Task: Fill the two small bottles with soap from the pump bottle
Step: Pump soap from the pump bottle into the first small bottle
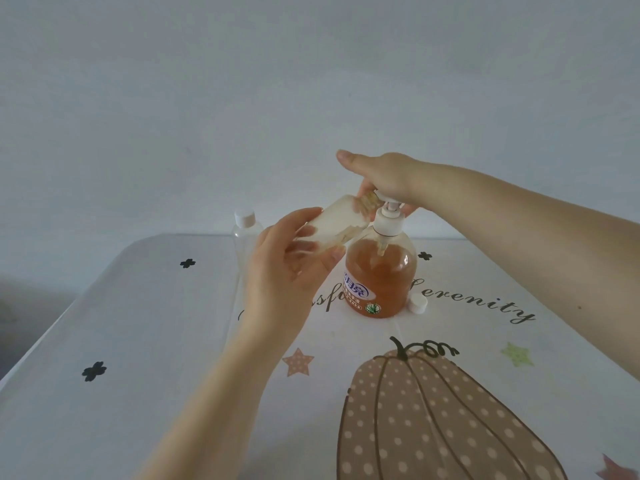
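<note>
An orange soap pump bottle stands upright at the middle of the table. My right hand lies flat on its white pump head, fingers straight, pressing down. My left hand grips a small clear bottle, tilted with its open neck up against the pump spout; orange soap shows at the neck. A second small clear bottle with a white cap stands upright behind my left hand, partly hidden by it. A loose white cap lies on the table right of the pump bottle.
The table carries a white cloth printed with a dotted pumpkin, stars, black clovers and script lettering. A plain pale wall rises right behind the table's far edge. The table's left edge drops to a dark floor.
</note>
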